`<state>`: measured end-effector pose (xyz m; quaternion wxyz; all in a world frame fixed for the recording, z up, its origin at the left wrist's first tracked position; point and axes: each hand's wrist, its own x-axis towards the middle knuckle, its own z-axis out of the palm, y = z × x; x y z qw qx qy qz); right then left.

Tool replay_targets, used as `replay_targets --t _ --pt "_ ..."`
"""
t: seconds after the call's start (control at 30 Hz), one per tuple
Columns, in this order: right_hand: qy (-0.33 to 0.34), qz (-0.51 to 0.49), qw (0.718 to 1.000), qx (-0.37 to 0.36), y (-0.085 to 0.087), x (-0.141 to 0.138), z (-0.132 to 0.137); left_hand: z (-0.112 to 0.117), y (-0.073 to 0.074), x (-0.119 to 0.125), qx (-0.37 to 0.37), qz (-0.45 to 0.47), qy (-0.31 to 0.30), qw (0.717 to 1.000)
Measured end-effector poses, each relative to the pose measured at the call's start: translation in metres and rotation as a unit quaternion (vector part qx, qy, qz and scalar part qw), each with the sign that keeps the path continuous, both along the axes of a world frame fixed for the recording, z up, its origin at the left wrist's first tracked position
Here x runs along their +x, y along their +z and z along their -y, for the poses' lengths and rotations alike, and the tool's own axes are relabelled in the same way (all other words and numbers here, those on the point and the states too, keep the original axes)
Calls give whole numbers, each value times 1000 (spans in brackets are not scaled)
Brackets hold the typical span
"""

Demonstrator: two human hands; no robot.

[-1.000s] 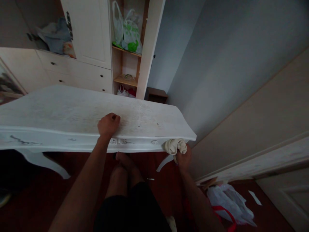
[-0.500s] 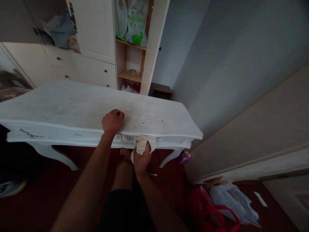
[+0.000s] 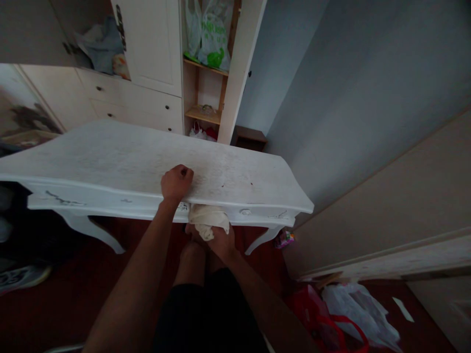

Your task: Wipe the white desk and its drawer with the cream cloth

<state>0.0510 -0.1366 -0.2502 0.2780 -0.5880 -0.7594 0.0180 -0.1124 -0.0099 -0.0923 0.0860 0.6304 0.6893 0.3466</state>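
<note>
A white table [image 3: 121, 152] with curved edges and drawers along its front spans the middle of the view; grey-brown smudges mark its top. My left hand [image 3: 176, 182] rests as a closed fist on the tabletop near the front edge, with nothing visible in it. Below that edge, my right hand [image 3: 222, 243] grips a crumpled cream cloth [image 3: 208, 219] pressed against the carved middle of the drawer front. The cloth covers part of the carving and hides some of my fingers. A round carved knob [image 3: 245, 212] shows to the right of the cloth.
Behind the table stands a white wardrobe [image 3: 150, 49] with open doors and plastic bags [image 3: 213, 39] on a shelf. On the floor at right lie a red bag [image 3: 309, 309] and a white plastic bag [image 3: 356, 309]. A small pink box [image 3: 284, 239] sits by the wall.
My right hand has moved the cloth leftward along the drawer front, uncovering the round knob. My left fist stays on the tabletop. The view has shifted slightly.
</note>
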Motion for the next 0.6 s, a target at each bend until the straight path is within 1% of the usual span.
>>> replay_targets --t 0.1,0.17,0.27,0.37,0.43,0.5,0.57,0.6 --pt "-59 73 996 -11 -1 41 12 2 1 -1 3 -8 -7 1000" --pt "-83 88 993 -8 2 75 22 2 1 -1 -2 -16 -6 1000" --pt "-83 162 983 -8 14 133 37 2 2 0 -11 -21 -5 1000" --pt "-130 192 973 6 29 190 52 2 2 1 -10 -21 -7 1000" --pt "-170 181 968 17 37 221 61 3 3 1 -8 -21 -6 1000" --pt "-219 144 964 38 43 242 67 3 4 2 -9 -24 -6 1000" --pt "-248 99 962 59 51 251 73 4 4 2 -12 -28 -5 1000" --pt "-248 76 963 72 56 252 75 4 5 3 -14 -30 -4 999"
